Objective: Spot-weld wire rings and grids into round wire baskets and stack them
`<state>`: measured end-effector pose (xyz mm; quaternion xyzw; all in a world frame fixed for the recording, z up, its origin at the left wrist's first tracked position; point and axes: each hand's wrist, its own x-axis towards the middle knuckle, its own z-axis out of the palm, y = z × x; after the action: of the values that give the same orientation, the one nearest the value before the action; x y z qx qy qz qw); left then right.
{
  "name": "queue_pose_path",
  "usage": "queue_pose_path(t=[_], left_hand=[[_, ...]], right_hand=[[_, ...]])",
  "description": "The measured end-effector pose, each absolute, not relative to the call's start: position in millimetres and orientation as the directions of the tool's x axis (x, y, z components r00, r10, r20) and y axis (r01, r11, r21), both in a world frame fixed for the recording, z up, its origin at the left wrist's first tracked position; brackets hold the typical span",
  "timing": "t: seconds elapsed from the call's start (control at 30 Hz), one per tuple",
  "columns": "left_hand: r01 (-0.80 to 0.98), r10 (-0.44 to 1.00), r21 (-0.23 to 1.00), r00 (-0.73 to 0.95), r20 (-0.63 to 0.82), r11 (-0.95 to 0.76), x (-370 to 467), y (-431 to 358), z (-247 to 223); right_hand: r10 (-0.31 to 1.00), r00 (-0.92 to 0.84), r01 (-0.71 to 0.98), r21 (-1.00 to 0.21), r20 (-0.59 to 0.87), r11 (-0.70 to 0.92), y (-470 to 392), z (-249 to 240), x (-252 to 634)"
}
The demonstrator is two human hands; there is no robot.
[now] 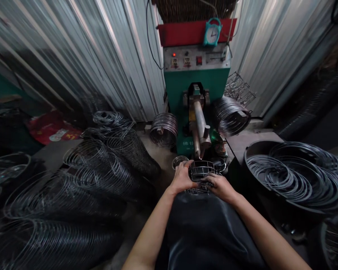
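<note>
A round wire basket, made of thin metal rods, is between my two hands just below the welding tips of a green spot welder. My left hand is closed around the left side of the basket, with the thumb toward its near side. On the near right rim, the fingers of my right hand are bent and pressed together; whether they also pinch a small piece of wire is too dark to tell. The welder's upper arm points down toward the basket's far rim.
Tall stacks of wire rings stand at the left. A black tub of wire rings is at the right. Coiled rings hang left of the welder, with another bundle at its right. A teal clock hangs above.
</note>
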<state>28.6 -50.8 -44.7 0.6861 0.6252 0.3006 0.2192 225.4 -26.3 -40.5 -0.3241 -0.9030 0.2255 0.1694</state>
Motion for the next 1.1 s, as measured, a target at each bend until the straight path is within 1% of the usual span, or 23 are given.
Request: queue_pose_path(t=[0.3, 0.47, 0.57, 0.67, 0.73, 0.77, 0.8, 0.83, 0.87, 0.9, 0.93, 0.97, 1.0, 1.03, 1.1], left_hand=[[0.719, 0.991, 0.687, 0.008, 0.137, -0.101, 21, -21, -43], [0.7, 0.988, 0.708, -0.018, 0.154, -0.098, 23, -19, -47], [0.727, 0.981, 0.683, -0.072, 0.179, -0.071, 26, -18, -48], [0.744, 0.976, 0.667, -0.123, 0.182, -0.031, 26, -12, -47], [0.729, 0.978, 0.685, -0.141, 0.153, -0.002, 25, -6, -47], [0.72, 0.98, 0.694, -0.146, 0.138, 0.01, 25, -4, -47], [0.714, 0.98, 0.7, -0.152, 0.127, 0.02, 25, -2, -47], [0.712, 0.98, 0.701, -0.158, 0.122, 0.028, 25, -2, -48], [0.715, 0.979, 0.698, -0.164, 0.123, 0.032, 25, -2, -48], [0.724, 0.976, 0.689, -0.171, 0.134, 0.032, 26, -3, -48], [0.736, 0.973, 0.676, -0.176, 0.152, 0.028, 27, -3, -48], [0.749, 0.968, 0.662, -0.185, 0.172, 0.026, 27, -4, -48], [0.76, 0.963, 0.65, -0.196, 0.186, 0.029, 28, -5, -47], [0.764, 0.958, 0.644, -0.211, 0.191, 0.04, 28, -4, -46], [0.749, 0.954, 0.659, -0.245, 0.173, 0.073, 28, -2, -45]], right_hand=[[0.684, -0.71, 0.546, -0.484, 0.167, 0.684, 0, -26, 214], [0.706, -0.683, 0.551, -0.502, 0.189, 0.667, 1, -30, 215], [0.719, -0.659, 0.543, -0.524, 0.219, 0.657, 2, -34, 214], [0.776, -0.556, 0.538, -0.581, 0.299, 0.61, 7, -34, 208], [0.844, -0.409, 0.522, -0.67, 0.347, 0.528, 9, -32, 205], [0.885, -0.312, 0.499, -0.733, 0.345, 0.462, 8, -33, 205], [0.927, -0.211, 0.453, -0.809, 0.311, 0.374, 6, -35, 206], [0.964, -0.116, 0.369, -0.89, 0.24, 0.266, 1, -39, 210], [0.99, -0.046, 0.244, -0.96, 0.133, 0.14, -4, -45, 216], [1.0, -0.009, 0.087, -0.996, 0.0, 0.001, -11, -52, 223], [0.99, -0.002, -0.078, -0.987, -0.138, -0.138, -19, -62, 231], [0.965, -0.012, -0.224, -0.94, -0.263, -0.259, -28, -73, 239], [0.93, -0.019, -0.334, -0.874, -0.367, -0.352, -37, -85, 247], [0.894, -0.011, -0.403, -0.816, -0.449, -0.414, -46, -96, 254], [0.829, 0.017, -0.463, -0.739, -0.559, -0.489, -63, -118, 263]])
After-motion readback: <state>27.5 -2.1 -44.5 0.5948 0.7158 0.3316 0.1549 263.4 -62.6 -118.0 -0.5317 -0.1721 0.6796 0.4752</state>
